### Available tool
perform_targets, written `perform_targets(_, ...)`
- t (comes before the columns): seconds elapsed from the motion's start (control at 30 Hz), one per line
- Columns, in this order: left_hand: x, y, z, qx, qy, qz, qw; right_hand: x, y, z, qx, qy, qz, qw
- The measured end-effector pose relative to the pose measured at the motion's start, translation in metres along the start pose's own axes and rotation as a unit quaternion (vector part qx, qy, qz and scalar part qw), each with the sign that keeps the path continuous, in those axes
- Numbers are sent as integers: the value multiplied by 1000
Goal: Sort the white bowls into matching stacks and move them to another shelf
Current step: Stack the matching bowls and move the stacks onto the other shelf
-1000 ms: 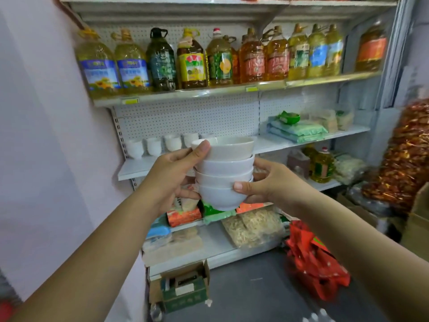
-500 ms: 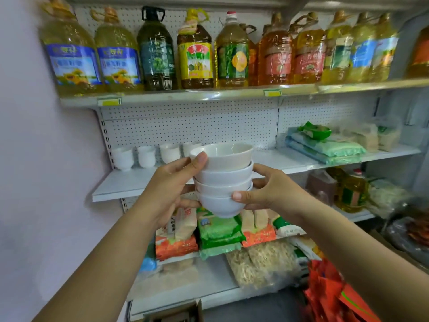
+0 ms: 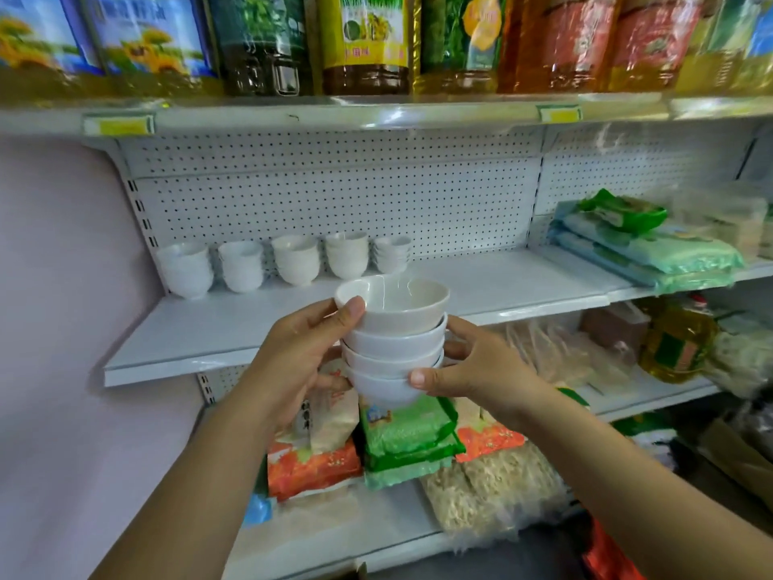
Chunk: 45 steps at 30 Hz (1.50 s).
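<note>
The one head-worn camera is looking forward and slightly downward, facing the white metal shelf [image 3: 251, 332] at close range; the stack of round white ceramic bowls [image 3: 393, 349] is sitting mid-frame, and the plastic oil bottles [image 3: 364, 39] above are getting cropped

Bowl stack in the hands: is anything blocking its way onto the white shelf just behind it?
Nothing visible does. The shelf is bare right behind the stack. Five smaller bowl stacks sit at its back left, and green packets lie far right.
</note>
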<state>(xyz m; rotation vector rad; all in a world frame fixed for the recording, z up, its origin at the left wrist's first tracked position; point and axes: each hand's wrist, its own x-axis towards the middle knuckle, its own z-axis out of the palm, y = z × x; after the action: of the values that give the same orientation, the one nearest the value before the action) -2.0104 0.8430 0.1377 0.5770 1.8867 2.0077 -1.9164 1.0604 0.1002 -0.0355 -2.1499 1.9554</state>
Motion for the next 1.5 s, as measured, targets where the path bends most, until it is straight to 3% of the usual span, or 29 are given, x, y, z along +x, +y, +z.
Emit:
perform_targets(0.33, 160, -6, -43, 26, -95, -9, 995, 125, 31, 3, 20, 77, -9, 997)
perform_targets(0.8, 322, -66, 15, 5, -133, -42, 990, 233, 92, -98, -37, 110, 5, 993)
perform_targets(1.2, 458, -129, 99, 3, -86, -15, 996, 344, 154, -226, -65, 92, 19, 994)
perform_targets(1.5, 516, -154, 132, -23, -14, -4, 1000, 411, 186, -277, -67, 52, 14, 996)
